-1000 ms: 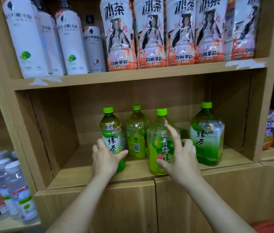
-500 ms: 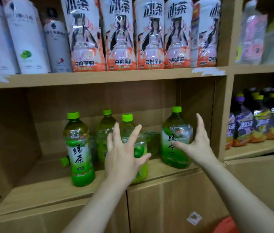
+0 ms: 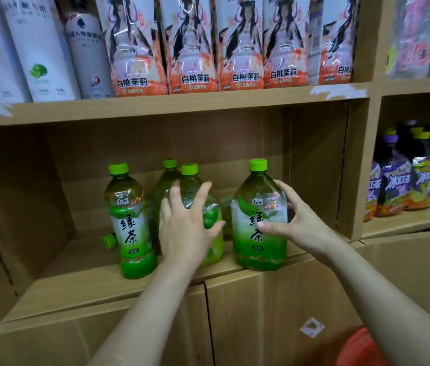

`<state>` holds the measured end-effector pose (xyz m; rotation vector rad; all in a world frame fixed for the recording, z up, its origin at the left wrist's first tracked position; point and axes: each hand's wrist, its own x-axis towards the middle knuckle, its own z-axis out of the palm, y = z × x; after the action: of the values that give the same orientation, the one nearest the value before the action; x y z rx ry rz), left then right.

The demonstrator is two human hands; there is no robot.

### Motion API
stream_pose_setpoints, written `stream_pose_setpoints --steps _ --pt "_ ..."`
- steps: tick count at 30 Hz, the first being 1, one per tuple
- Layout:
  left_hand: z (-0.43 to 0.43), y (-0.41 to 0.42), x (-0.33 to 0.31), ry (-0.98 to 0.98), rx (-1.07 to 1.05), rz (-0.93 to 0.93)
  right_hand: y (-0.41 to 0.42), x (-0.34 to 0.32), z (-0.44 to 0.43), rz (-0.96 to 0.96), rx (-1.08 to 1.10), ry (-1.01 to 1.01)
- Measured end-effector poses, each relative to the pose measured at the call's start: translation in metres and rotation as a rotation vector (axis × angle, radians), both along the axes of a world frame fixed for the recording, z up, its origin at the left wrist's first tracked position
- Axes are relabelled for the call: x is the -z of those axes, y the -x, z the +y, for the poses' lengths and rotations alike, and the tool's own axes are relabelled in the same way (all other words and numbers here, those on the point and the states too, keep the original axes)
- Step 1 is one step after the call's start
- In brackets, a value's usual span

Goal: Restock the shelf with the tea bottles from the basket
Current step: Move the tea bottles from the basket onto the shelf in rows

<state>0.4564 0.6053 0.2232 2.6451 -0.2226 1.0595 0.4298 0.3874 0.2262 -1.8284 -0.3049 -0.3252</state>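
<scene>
Several green-capped tea bottles stand on the wooden shelf (image 3: 76, 286). A slim green tea bottle (image 3: 132, 220) stands at the left, and another bottle (image 3: 167, 180) is behind. A capped bottle (image 3: 109, 240) lies on its side at the back left. My left hand (image 3: 184, 225) rests flat against the front of the middle bottle (image 3: 213, 247) with fingers spread, not wrapped around it. My right hand (image 3: 295, 220) grips the large green tea bottle (image 3: 258, 207), with the thumb on its label and the fingers around its right side. The red basket (image 3: 359, 350) shows at the bottom right corner.
The upper shelf holds a row of peach-labelled tea bottles (image 3: 190, 48) and white bottles (image 3: 39, 48). The right compartment holds purple and yellow labelled bottles (image 3: 406, 180). Closed cabinet doors (image 3: 261, 313) sit below the shelf. The shelf's left half is bare board.
My left hand let go of the slim left bottle and moved onto the middle bottle. My right hand left the middle bottle, moved right and closed on the large bottle.
</scene>
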Motion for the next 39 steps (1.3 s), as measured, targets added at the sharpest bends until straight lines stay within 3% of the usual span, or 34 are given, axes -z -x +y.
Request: stream_pose_setpoints --steps 5,12,18,20,23,24,26,28,33,39 --pt "0.003 0.001 -0.003 -0.054 -0.042 0.004 0.006 0.002 0.017 0.038 -0.11 -0.052" --pt "0.012 0.003 0.0 -0.174 -0.15 -0.002 -0.006 0.01 0.042 -0.018 -0.015 0.077" --pt "0.037 0.017 0.002 -0.291 -0.039 -0.006 -0.016 0.022 0.055 -0.006 0.031 -0.021" --pt "0.051 0.028 0.001 -0.184 0.08 -0.151 -0.019 0.024 0.061 -0.006 0.07 -0.001" --pt "0.076 0.04 0.0 0.208 0.136 -0.373 -0.024 0.024 0.066 0.002 0.094 0.053" --pt "0.085 0.04 -0.002 0.365 0.101 -0.334 -0.024 0.024 0.067 0.004 0.101 0.064" --pt "0.1 0.029 -0.006 0.683 0.065 -0.051 -0.026 0.025 0.071 -0.002 0.114 0.085" --pt "0.109 0.017 -0.008 0.841 0.102 0.188 -0.029 0.026 0.072 -0.006 0.125 0.097" --pt "0.122 0.016 -0.001 0.803 0.007 0.089 -0.027 0.023 0.079 0.024 0.107 0.105" --pt "0.117 0.077 -0.022 0.694 0.046 -0.294 -0.019 0.013 0.097 0.035 0.045 0.117"
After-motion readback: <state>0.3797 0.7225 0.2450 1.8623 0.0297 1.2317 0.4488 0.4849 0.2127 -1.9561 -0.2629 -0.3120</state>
